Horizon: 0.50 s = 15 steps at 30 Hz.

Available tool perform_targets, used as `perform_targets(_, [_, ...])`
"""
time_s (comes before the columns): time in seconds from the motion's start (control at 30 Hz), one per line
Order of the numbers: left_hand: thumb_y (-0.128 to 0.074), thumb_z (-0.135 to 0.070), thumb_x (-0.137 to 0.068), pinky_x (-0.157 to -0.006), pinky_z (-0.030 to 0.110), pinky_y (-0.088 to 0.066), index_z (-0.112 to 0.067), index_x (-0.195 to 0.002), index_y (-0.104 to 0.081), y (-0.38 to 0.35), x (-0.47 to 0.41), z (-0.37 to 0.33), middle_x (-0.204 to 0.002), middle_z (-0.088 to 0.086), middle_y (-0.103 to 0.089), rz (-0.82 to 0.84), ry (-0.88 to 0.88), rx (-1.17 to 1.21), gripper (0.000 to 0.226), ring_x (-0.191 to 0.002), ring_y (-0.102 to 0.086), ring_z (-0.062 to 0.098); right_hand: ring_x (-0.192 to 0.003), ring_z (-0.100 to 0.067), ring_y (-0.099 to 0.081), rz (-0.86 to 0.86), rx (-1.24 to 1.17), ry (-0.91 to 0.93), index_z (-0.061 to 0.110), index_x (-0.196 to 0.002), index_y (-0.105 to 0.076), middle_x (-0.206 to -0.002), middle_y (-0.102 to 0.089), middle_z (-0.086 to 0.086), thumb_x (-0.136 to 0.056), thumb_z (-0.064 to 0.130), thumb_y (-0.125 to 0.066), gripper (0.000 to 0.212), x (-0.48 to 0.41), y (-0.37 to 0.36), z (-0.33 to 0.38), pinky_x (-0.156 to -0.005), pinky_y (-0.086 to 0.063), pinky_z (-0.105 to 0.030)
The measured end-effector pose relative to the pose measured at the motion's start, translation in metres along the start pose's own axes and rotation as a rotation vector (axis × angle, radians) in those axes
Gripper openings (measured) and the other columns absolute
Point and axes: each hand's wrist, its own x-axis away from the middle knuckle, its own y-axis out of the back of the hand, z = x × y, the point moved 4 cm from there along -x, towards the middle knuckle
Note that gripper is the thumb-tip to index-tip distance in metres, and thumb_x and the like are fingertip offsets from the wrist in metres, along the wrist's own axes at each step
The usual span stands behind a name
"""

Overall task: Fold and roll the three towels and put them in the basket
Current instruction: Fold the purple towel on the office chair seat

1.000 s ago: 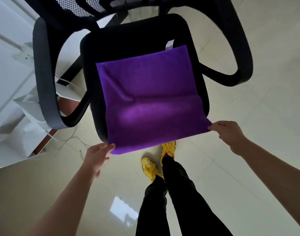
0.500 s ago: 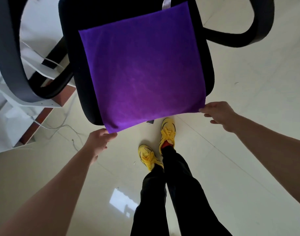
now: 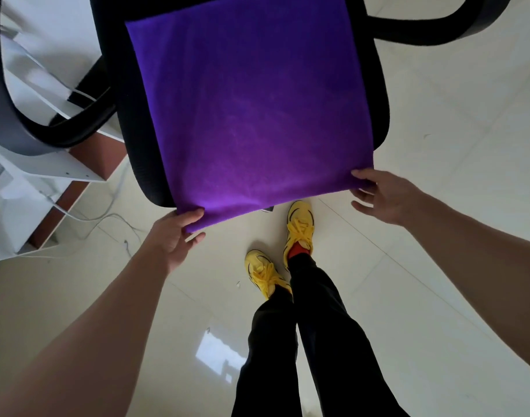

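A purple towel (image 3: 251, 109) lies spread flat over the black seat of an office chair (image 3: 131, 139), its near edge hanging past the seat's front. My left hand (image 3: 175, 233) pinches the towel's near left corner between thumb and fingers. My right hand (image 3: 381, 194) holds the near right corner, thumb on top and fingers beneath. No basket and no other towel is in view.
The chair's armrests curve out at the left (image 3: 32, 136) and upper right (image 3: 423, 28). White furniture panels (image 3: 32, 182) and loose cables (image 3: 101, 218) lie on the floor at the left. My legs and yellow shoes (image 3: 299, 227) stand just in front of the seat on pale tiles.
The crease across the towel has been pulled out and it now lies smooth. My view has moved closer, and both hands keep their hold on the near corners.
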Motion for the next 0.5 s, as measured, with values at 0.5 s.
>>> perform_targets(0.5, [-0.058, -0.007, -0.091, -0.039, 0.018, -0.041, -0.007, -0.091, -0.052, 0.011, 0.121, -0.003, -0.063, 0.009, -0.061, -0.133, 0.058, 0.211, 0.007, -0.044, -0.059, 0.014, -0.051, -0.008, -0.061, -0.193, -0.239, -0.005, 0.013, -0.089, -0.066, -0.065, -0.066, 0.000, -0.083, 0.016, -0.073, 0.009, 0.135, 0.015, -0.005, -0.048, -0.046, -0.020])
